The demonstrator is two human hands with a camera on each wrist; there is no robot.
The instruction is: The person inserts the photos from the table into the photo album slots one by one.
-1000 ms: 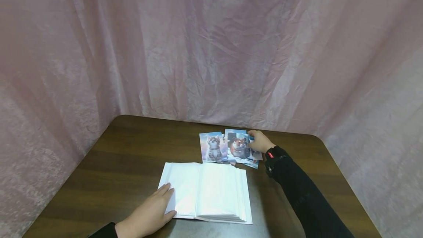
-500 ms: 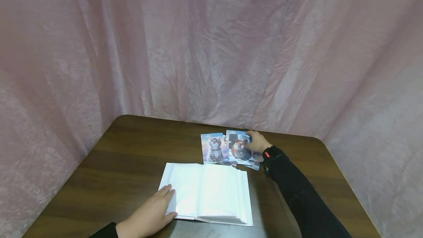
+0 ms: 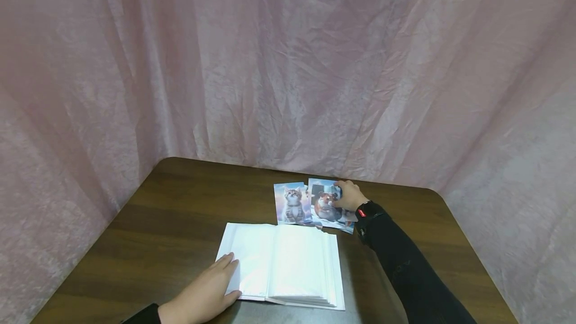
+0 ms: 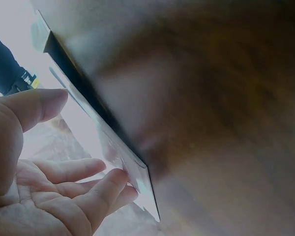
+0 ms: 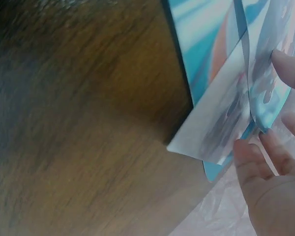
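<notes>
An open photo album (image 3: 299,259) with white, blank-looking pages lies near the table's front. My left hand (image 3: 204,286) rests on its left page, fingers extended over the outer edge; in the left wrist view the hand's fingers (image 4: 101,191) reach the album page (image 4: 83,128). Farther back, my right hand (image 3: 350,196) pinches the right side of a hamster picture (image 3: 325,204), thumb on its face. The right wrist view shows this thumb (image 5: 287,69) over the top picture and fingertips at its edge, with more pictures (image 5: 221,118) fanned beneath.
To the left of the hamster picture lies a kitten picture (image 3: 293,205), overlapping others just behind the album. The dark wooden table (image 3: 180,204) has rounded back corners. A pink curtain (image 3: 288,74) hangs along its far edge.
My right hand has shifted slightly left, its thumb coming farther over the hamster picture. My left hand stays on the album page.
</notes>
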